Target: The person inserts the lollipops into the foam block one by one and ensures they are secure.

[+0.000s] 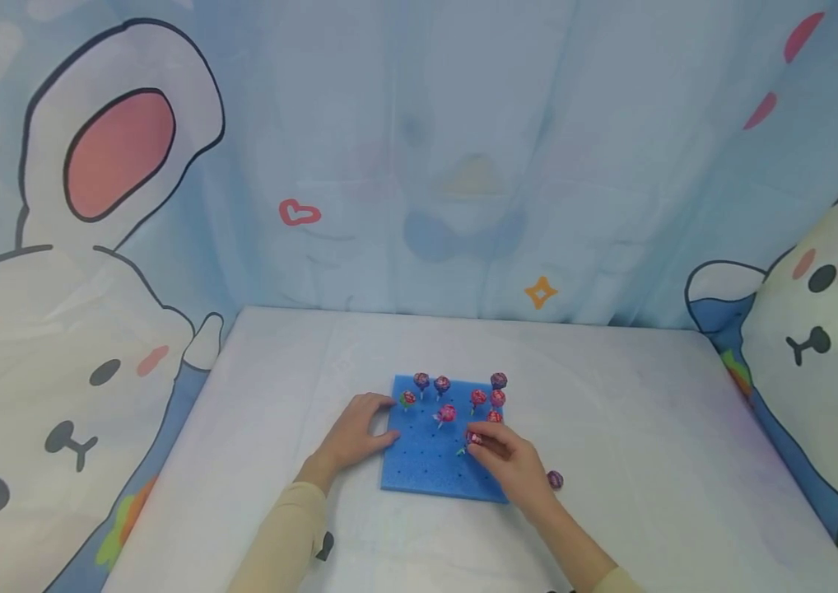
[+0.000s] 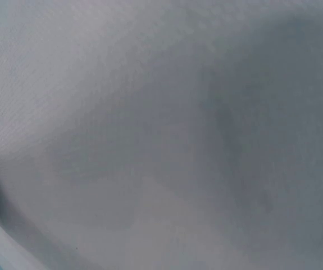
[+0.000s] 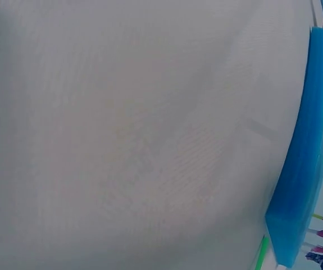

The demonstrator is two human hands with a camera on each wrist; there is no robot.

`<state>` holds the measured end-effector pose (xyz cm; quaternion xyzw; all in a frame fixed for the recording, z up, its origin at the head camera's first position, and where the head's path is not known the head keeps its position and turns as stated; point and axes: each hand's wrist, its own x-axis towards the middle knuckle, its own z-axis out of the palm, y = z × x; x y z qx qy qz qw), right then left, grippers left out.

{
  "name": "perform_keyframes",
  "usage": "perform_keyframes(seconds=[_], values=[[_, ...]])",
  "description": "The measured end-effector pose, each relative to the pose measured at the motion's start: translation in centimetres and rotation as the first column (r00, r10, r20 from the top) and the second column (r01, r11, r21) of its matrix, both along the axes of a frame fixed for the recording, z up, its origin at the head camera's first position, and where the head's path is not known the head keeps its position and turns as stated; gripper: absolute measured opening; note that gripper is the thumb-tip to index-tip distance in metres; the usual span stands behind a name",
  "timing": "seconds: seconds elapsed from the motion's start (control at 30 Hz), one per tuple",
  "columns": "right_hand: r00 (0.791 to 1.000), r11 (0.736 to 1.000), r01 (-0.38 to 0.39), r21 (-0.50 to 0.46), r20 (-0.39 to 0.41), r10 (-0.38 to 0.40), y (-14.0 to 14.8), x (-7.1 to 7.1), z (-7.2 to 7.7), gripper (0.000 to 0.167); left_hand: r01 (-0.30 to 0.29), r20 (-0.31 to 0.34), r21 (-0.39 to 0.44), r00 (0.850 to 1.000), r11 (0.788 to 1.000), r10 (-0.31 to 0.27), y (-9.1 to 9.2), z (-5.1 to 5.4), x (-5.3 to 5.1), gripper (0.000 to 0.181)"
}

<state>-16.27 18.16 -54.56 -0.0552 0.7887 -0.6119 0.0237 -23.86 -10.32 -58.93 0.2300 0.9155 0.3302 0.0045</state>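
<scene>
A blue foam board [image 1: 419, 469] dotted with small holes lies on the table. Several wrapped lollipops, among them a pink one [image 1: 446, 413] and a red-and-green one [image 1: 407, 399], stand in it on their sticks. My left hand [image 1: 352, 432] rests at the board's left edge, thumb and fingers spread apart and touching it. Over the right half of the board, my right hand [image 1: 515, 465] pinches a lollipop [image 1: 474, 438] by its wrapped head. A green stick end [image 1: 461, 450] shows just below it; whether it sits in a hole I cannot tell. The left wrist view shows mostly blurred cloth.
To the right of the board, a dark-wrapped lollipop [image 1: 555, 479] lies beside my right wrist. A white cloth [image 1: 649, 445] covers the table. Behind it hangs a light blue printed curtain [image 1: 360, 272]. A green stick [image 3: 262, 253] shows beside the board's edge in the right wrist view.
</scene>
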Motion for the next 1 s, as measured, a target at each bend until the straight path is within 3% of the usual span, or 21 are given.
perform_keyframes(seconds=[0.23,0.43,0.8,1.0], values=[[0.999,0.993,0.03,0.116,-0.04,-0.026,0.0,-0.1,-0.1,0.032,-0.005,0.008,0.005,1.0,1.0,0.004,0.0,0.0,0.0,0.054],[1.0,0.997,0.0,0.083,-0.011,0.001,-0.8,-0.1,-0.3,0.034,-0.007,0.009,-0.002,1.0,1.0,0.007,-0.1,-0.1,0.0,0.053],[0.998,0.992,0.052,0.112,0.036,-0.056,-2.0,-0.9,-1.6,0.031,-0.007,0.014,0.004,1.0,1.0,0.007,-0.2,-0.1,-0.1,0.055],[0.998,0.992,0.043,0.12,0.036,-0.048,-2.0,-0.8,-1.3,0.032,0.008,0.004,0.007,1.0,1.0,-0.008,-0.2,-0.2,-0.3,0.055]])
